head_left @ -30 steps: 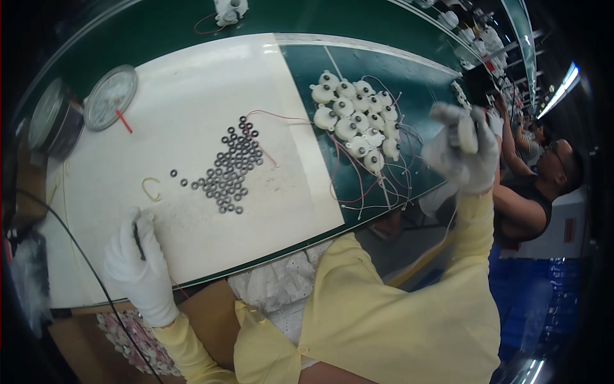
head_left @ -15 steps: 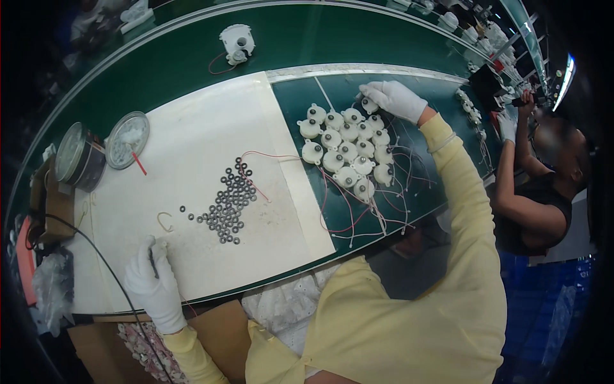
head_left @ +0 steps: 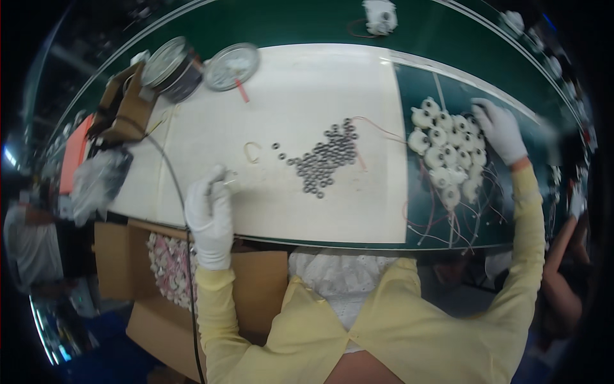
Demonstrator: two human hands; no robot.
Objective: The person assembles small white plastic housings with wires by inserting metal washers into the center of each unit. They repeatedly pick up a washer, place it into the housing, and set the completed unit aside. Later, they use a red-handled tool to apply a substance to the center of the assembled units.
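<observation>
Round cream-white parts with dark centre studs and thin trailing wires, looking like small motors (head_left: 450,137), stand in a cluster on the green mat at the right. My gloved right hand (head_left: 502,131) is at the cluster's far right edge, its fingers closed round one such motor, which is mostly hidden. At the left, my gloved left hand (head_left: 212,217) is raised above the pale sheet's near edge, fingertips pinched together; what they hold is too blurred to make out. Small dark rings (head_left: 326,160) lie in a loose pile between the hands.
A tin (head_left: 173,73) and its round lid (head_left: 231,67) with a red stick stand far left, by a cardboard box (head_left: 131,102). A black cable (head_left: 173,169) crosses near my left hand. An open carton (head_left: 256,281) sits below. A white housing (head_left: 380,18) stands at the back.
The whole view has swung, so the table and its things sit further right and higher. My right hand stays at the motor cluster's far edge. My left hand remains near the pale sheet's front edge.
</observation>
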